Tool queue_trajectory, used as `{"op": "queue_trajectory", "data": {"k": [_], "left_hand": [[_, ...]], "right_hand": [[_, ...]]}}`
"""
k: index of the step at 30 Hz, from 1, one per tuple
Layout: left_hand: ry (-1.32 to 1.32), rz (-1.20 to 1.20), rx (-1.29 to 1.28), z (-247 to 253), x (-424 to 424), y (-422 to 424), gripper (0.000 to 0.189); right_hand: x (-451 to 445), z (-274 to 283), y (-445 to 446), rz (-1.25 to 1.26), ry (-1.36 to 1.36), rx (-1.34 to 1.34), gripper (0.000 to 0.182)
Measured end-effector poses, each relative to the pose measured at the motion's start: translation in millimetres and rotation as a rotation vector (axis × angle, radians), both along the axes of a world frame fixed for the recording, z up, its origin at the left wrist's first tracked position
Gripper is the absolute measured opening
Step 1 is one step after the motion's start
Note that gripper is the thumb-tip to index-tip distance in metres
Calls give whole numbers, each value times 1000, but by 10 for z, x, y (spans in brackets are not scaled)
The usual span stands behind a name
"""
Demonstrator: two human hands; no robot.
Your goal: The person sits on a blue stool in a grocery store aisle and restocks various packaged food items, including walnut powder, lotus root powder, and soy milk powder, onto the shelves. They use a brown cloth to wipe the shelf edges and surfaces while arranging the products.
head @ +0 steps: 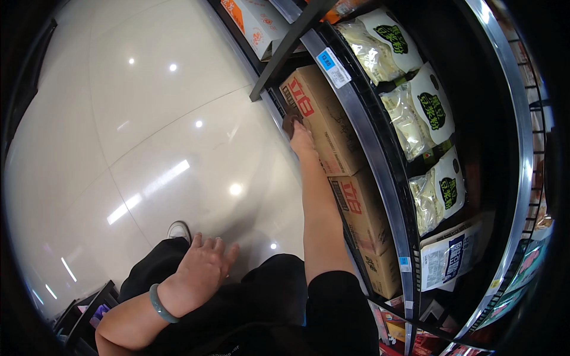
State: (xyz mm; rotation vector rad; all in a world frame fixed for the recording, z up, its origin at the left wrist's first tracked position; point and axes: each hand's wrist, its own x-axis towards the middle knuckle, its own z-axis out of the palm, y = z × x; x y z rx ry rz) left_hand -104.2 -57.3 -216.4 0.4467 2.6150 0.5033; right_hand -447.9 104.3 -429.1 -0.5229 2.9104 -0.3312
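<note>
My right hand [303, 139] reaches out to the low shelf, shut on a dark brown cloth [291, 121] at the shelf's front edge. Its knuckles are beside a cardboard carton [331, 124] with red print, which lies under the shelf above. My left hand [207, 258] hangs over my lap, fingers apart and holding nothing, with a grey-green bangle [161, 303] at its wrist. A second carton [363, 209] and a smaller carton [383, 271] stand nearer to me on the same low shelf.
Above the cartons, a metal shelf edge [356, 109] bears price tags. Plastic bags of powder [432, 111] and a white package [449, 258] sit on that shelf. A grey upright [289, 44] crosses the shelf front. Glossy tiles [147, 133] form the floor; a dark rack [89, 316] stands lower left.
</note>
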Motion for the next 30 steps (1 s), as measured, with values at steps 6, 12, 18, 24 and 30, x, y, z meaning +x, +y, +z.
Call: {"op": "queue_trajectory", "data": {"k": [6, 12, 18, 24, 30], "left_hand": [[37, -57, -86, -78, -56, 15, 55], [-62, -44, -48, -162, -178, 76, 54], [31, -8, -77, -91, -136, 178, 53], [48, 27, -89, -110, -135, 209, 37], [56, 32, -80, -129, -153, 273, 32]], "right_hand": [[471, 201, 761, -57, -150, 283, 36], [985, 239, 1561, -29, -20, 327, 33], [1406, 200, 2176, -358, -370, -152, 18], [1307, 342, 1315, -418, -814, -516, 20], [909, 604, 523, 177, -216, -307, 22]]}}
